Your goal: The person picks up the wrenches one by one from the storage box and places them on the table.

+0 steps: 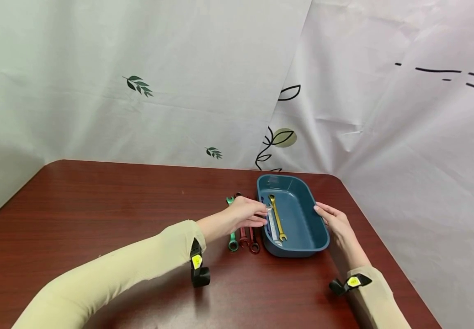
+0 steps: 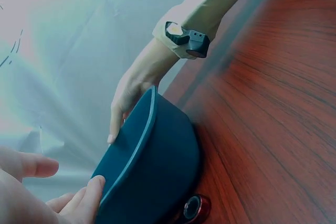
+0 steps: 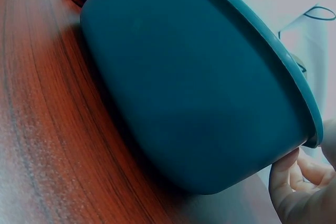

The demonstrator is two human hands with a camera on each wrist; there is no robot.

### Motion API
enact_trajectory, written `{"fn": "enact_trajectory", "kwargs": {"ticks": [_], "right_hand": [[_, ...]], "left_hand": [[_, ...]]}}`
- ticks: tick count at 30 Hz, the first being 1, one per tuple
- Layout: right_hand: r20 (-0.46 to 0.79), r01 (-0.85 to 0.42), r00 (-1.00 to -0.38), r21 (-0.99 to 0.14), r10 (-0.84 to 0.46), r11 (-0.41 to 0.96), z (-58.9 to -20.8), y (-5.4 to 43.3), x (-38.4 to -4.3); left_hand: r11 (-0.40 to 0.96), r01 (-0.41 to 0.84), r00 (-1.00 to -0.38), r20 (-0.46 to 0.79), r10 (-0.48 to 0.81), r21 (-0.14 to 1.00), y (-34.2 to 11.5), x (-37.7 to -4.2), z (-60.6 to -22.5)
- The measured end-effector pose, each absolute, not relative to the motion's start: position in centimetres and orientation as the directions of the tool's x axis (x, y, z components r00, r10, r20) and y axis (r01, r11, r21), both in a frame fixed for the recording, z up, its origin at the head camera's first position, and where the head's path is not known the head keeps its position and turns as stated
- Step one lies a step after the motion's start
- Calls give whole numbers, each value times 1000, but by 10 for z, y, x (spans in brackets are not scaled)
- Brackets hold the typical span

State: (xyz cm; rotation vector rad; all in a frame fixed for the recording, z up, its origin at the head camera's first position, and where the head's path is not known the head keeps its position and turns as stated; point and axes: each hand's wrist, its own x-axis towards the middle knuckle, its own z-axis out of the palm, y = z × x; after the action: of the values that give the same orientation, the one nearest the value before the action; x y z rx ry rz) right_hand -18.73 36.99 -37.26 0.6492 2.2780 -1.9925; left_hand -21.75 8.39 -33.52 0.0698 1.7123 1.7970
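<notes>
A blue-grey rectangular bin (image 1: 308,233) stands toward the table's right side. Inside it lie a gold wrench (image 1: 278,219), a silver wrench (image 1: 272,228) and a partly hidden dark blue one. My left hand (image 1: 245,212) is at the bin's left rim, above the wrenches outside. In the left wrist view its thumb stands apart from the fingers (image 2: 90,195), with nothing visible between them. My right hand (image 1: 337,224) holds the bin's right rim between thumb and fingers. Left of the bin, partly under my left hand, lie a green wrench (image 1: 233,244) and two reddish wrenches (image 1: 254,247).
The brown wood-grain table (image 1: 117,205) stretches far to the left of the bin. Behind it and along the right side hangs a pale curtain (image 1: 199,91) with leaf prints. Each wrist wears a black strap with a small camera (image 1: 199,276).
</notes>
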Motion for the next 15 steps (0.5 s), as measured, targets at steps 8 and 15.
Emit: {"fn": "enact_trajectory", "kwargs": {"ticks": [8, 15], "right_hand": [[-296, 331, -913, -939, 281, 89, -377, 367, -183], [-283, 317, -915, -945, 289, 80, -382, 363, -179]], "left_hand": [[74, -382, -789, -366, 493, 921, 88, -218, -337], [88, -365, -797, -360, 485, 927, 93, -221, -341]]}}
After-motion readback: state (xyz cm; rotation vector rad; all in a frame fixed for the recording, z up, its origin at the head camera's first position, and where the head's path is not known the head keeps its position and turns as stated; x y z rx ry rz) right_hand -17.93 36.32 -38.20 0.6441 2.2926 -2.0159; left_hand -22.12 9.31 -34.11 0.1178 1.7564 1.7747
